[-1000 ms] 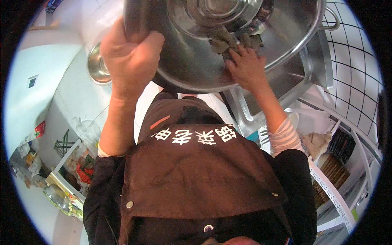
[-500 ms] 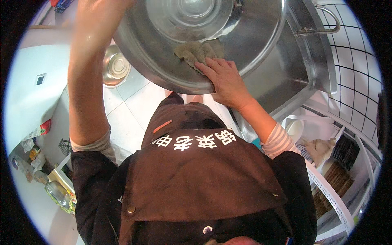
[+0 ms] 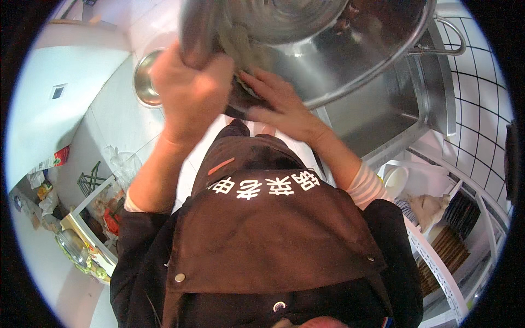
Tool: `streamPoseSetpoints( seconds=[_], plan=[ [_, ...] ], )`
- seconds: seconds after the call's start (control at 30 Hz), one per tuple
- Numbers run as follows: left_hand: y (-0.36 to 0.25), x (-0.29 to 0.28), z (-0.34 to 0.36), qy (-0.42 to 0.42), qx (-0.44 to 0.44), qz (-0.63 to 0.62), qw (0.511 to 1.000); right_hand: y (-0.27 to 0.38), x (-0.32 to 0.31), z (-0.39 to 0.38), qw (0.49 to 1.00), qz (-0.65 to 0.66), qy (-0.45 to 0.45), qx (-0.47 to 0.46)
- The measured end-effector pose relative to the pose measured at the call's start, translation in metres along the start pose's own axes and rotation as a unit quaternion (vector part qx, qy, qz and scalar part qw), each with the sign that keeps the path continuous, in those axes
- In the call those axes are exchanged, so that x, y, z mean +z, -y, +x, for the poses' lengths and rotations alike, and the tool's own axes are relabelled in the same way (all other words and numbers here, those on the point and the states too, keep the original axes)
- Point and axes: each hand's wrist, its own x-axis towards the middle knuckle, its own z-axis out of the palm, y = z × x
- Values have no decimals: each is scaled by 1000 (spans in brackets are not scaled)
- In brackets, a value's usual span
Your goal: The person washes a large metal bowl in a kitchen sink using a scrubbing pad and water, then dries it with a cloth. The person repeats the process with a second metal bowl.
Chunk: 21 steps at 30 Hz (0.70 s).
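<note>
A large steel basin point(image 3: 339, 65) with a loop handle on its right side fills the upper middle, tilted over the steel sink point(image 3: 377, 115). My left hand point(image 3: 191, 90) is closed on the basin's left rim, blurred by motion. Just to its right, my right hand point(image 3: 276, 106) presses a grey-green cloth point(image 3: 235, 41) against the basin's inside, its fingertips partly lost in blur and shadow.
A small steel bowl point(image 3: 144, 79) lies on the white floor point(image 3: 112, 128) at left, beside bagged items and a low rack. At right are a white shelf rack point(image 3: 440, 276) holding white bowls point(image 3: 395, 179) and dark stacked items, and a tiled wall point(image 3: 476, 87).
The basin has shifted and tilted. My left hand came down from the top edge since half a second ago, and my right hand and the cloth have moved leftward, close to it.
</note>
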Motion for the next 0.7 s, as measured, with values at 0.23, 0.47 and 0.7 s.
streamPoseSetpoints(
  seconds=[0.23, 0.47, 0.7],
  plan=[
    [14, -33, 55, 161, -118, -182, 963, -136, -54, -4, 870, -483, -51, 84],
    [-33, -1, 59, 47, -144, -294, 944, -46, 14, 22, 979, -135, -51, 143],
    [-18, -13, 79, 95, -76, -272, 955, 34, -9, -6, 1000, -8, 23, -8]
  ],
)
